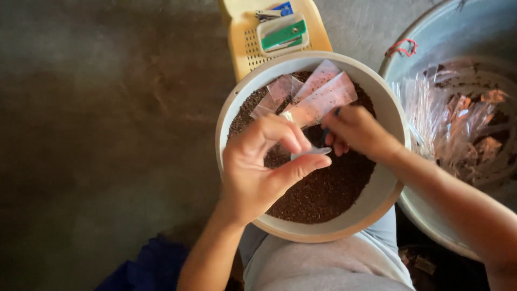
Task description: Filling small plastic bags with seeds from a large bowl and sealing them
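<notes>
Brown granules filled the round cream plastic bowl (237, 102) that rested on the person's lap, and both hands met right over the middle of it. From the head camera, the left hand (258, 167) was curled, thumb and forefinger pressed together on the lower edge of a small clear plastic packet (311, 153) — a firm pinch, the other fingers folded behind. The right hand (355, 132) came in from the far side, fingers bunched around what looked like a small blue scoop or handle (325, 133); only a sliver of it showed, so I could not tell exactly what it was. The two hands were just beside each other, nearly touching.

The packet's mouth faced the right hand, and its long axis ran roughly left to right across the bowl. So the right hand was the nearer one to the opening, while the left held the packet steady from below.

Behind the hands, several more clear packets (323, 94) lay fanned on the brown granules (323, 194), slanting up toward the bowl's far rim. Beyond that rim sat a yellow perforated plastic stool or tray (242, 43) with a green and white stapler (283, 33) on top. At the right, a large metal basin (463, 32) held a heap of crinkled clear bags (458, 124) — well apart from the pinch.
</notes>
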